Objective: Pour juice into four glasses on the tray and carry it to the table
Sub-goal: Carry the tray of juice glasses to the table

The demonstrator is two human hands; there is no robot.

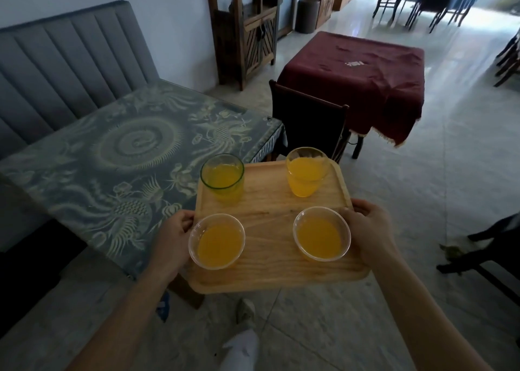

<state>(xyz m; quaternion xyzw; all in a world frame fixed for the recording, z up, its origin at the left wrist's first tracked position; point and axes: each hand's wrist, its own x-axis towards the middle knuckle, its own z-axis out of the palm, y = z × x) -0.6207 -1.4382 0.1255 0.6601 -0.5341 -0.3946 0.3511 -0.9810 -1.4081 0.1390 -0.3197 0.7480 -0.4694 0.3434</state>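
Pouring done, carry underway: tray not yet set down.

Wooden tray (270,210) held in air just right of the patterned table (112,156), far-left corner overlapping the table edge. Left hand (171,244) grips left rim, right hand (368,230) grips right rim, both closed on it. Count: 4 glasses, all w/ orange juice, approx. half full: far-left (223,179), far-right (308,172), near-left (216,241), near-right (322,234). 1 tray, 2 hands. Left to do, I'd say: lower tray onto table.

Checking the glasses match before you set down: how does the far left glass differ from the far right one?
The far left glass is straight-sided with a green rim; the far right glass is rounded, bowl-shaped, with a clear rim. Both stand upright at the far corners of the wooden tray, holding orange juice.
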